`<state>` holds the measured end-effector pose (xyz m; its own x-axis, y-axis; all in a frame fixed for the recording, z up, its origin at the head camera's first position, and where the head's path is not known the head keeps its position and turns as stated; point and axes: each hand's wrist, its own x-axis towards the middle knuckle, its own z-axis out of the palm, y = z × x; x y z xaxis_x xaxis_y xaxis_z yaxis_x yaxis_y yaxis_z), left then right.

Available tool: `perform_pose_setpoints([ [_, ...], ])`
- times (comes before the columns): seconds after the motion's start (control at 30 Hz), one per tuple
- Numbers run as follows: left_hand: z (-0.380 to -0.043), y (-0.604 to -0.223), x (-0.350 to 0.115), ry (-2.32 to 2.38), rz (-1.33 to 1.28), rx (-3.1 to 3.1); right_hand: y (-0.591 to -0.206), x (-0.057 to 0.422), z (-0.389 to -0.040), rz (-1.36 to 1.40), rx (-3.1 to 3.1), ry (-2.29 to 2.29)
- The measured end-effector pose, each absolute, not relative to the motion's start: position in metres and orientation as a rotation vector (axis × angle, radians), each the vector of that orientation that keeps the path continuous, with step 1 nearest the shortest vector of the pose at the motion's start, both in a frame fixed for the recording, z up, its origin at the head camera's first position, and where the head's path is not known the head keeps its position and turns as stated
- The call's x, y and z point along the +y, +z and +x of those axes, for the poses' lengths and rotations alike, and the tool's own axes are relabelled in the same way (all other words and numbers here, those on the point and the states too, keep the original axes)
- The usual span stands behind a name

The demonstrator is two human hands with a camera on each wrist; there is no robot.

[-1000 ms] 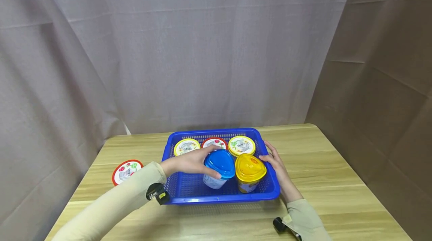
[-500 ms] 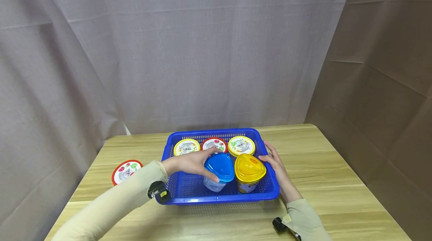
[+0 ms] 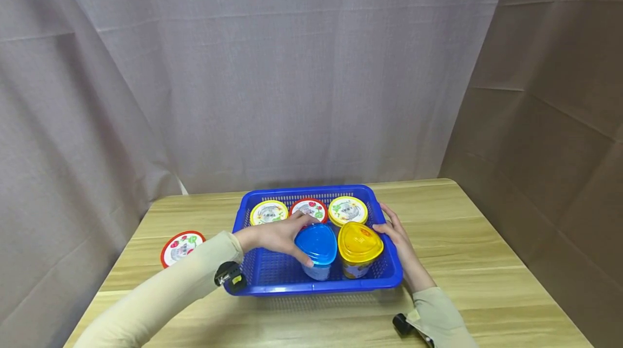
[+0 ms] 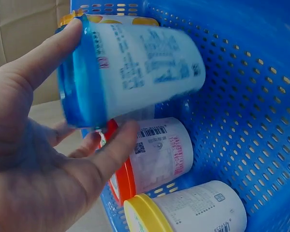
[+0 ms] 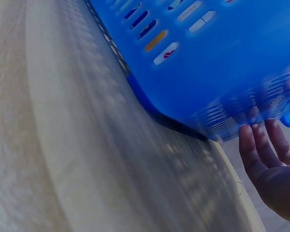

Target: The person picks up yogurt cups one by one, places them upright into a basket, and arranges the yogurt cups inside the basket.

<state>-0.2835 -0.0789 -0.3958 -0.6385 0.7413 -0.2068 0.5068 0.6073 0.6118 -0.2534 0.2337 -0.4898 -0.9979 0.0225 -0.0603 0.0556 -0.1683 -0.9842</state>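
2 hands worked: the left hand (image 3: pixel 274 235) gripped the blue-lidded cup (image 3: pixel 317 249) inside the basket (image 3: pixel 311 282), the right hand (image 3: pixel 396 240) rested open against its right rim. Released tilted, the cup might have toppled against the yellow-lidded cup (image 3: pixel 359 248).

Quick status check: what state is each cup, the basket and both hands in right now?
Blue-lidded cup: lidded, gripped by the left hand, inside the basket.
Yellow-lidded cup: lidded, upright in basket.
Three back cups: lidded, upright.
Red-lidded cup: lidded, on table.
Basket: on table.
Right hand: fingers straight against basket.
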Motion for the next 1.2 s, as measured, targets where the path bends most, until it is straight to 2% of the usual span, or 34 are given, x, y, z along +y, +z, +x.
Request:
perform_pose_setpoints([
  [1.2,-0.2841,-0.3943,-0.0802,0.632,1.002,2.338,-0.4934,0.2348,-0.2565,0.104,2.011,-2.381],
])
